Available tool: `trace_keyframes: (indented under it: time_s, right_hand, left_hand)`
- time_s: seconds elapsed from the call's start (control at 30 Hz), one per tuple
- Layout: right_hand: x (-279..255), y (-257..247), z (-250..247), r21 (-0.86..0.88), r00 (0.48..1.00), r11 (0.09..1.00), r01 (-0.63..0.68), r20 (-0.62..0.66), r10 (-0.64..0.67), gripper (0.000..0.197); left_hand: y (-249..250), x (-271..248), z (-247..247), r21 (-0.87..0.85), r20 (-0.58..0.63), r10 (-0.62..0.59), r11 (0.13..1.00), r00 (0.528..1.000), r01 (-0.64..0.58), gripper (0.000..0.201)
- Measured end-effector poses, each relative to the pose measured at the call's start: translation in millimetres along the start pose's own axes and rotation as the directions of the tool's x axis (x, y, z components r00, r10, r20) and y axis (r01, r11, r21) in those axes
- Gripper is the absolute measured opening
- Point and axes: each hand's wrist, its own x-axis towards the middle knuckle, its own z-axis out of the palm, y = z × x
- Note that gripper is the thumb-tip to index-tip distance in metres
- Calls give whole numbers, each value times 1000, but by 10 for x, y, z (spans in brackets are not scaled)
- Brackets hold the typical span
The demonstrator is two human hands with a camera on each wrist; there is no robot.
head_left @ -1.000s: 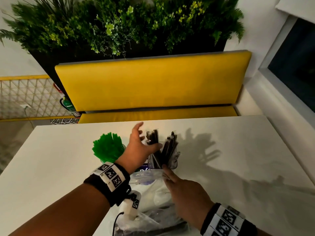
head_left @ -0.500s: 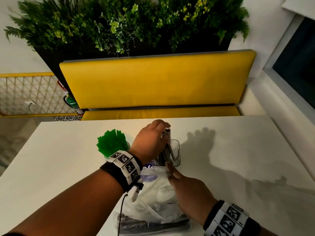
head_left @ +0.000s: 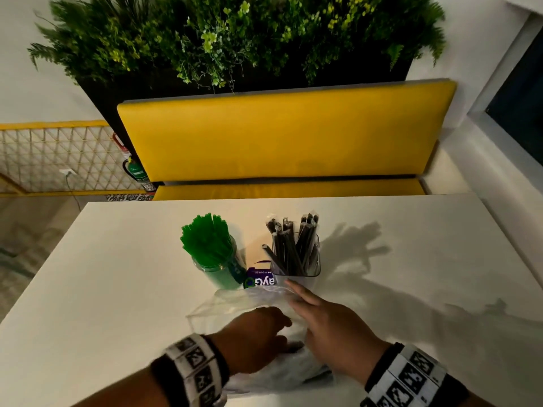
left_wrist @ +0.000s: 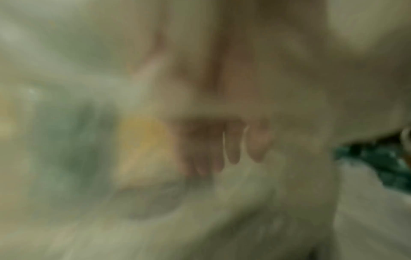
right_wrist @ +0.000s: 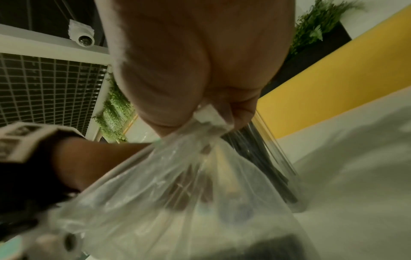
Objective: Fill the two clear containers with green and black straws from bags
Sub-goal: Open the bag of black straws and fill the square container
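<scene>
A round clear container (head_left: 219,274) packed with green straws (head_left: 207,237) stands mid-table. To its right a square clear container (head_left: 295,268) holds several wrapped black straws (head_left: 289,245). In front of them lies a clear plastic bag (head_left: 235,306) with dark straws (head_left: 318,374) at its near end. My right hand (head_left: 308,306) pinches the bag's mouth edge (right_wrist: 211,119) and holds it up, index finger stretched toward the square container. My left hand (head_left: 258,333) reaches into the bag; the blurred left wrist view shows its fingers (left_wrist: 231,149) straight, with nothing plainly held.
A purple printed label (head_left: 260,279) lies between the two containers. The white table (head_left: 411,259) ends at a yellow bench (head_left: 282,136) backed by a planter of greenery (head_left: 235,33). A wall and window ledge (head_left: 499,160) run along the right.
My left hand has let go of the black straws in the square container and drawn back down into the bag. My right hand stays at the bag's mouth.
</scene>
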Motion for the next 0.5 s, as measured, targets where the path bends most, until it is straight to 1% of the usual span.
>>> trace_keyframes:
  time_s: [0.03,0.07,0.13,0.2,0.27,0.3,0.37,0.4,0.43,0.5]
  right_hand:
    - [-7,-8,20,23,1000,1000,19,-20,-19,69]
    - [-11,-20,30,38,999,999,31,-45,-29,66]
    - [-25,-46,51,63,995,997,36,-92,-31,63]
    - [-52,-53,85,67,994,997,33,-108,-26,66]
    - [-92,-44,104,65,995,997,35,-97,-28,62]
    - [-111,-34,102,61,996,998,33,-84,-27,57]
    - [-143,-13,77,38,999,999,8,-51,-6,51]
    - [-155,-8,65,25,1000,1000,-5,-30,6,51]
    - [-164,-13,54,18,1000,1000,-15,-11,16,50]
    - [-173,-46,47,7,1000,1000,-27,14,26,51]
  left_hand:
    - [-16,69,118,-9,28,-45,999,999,45,53]
    - [7,119,201,22,69,-70,997,995,68,58]
    - [72,169,331,161,130,-100,984,986,78,57]
    - [120,190,425,230,141,-120,969,983,86,53]
    - [153,186,459,168,119,-130,980,984,109,52]
    - [158,192,468,85,90,-119,990,989,111,49]
    - [203,163,411,-121,26,-69,990,997,71,41]
    - [235,138,368,-171,11,-41,984,999,42,39]
    - [242,126,353,-184,18,-35,982,999,37,38]
    - [259,119,337,-172,93,-62,982,994,78,42]
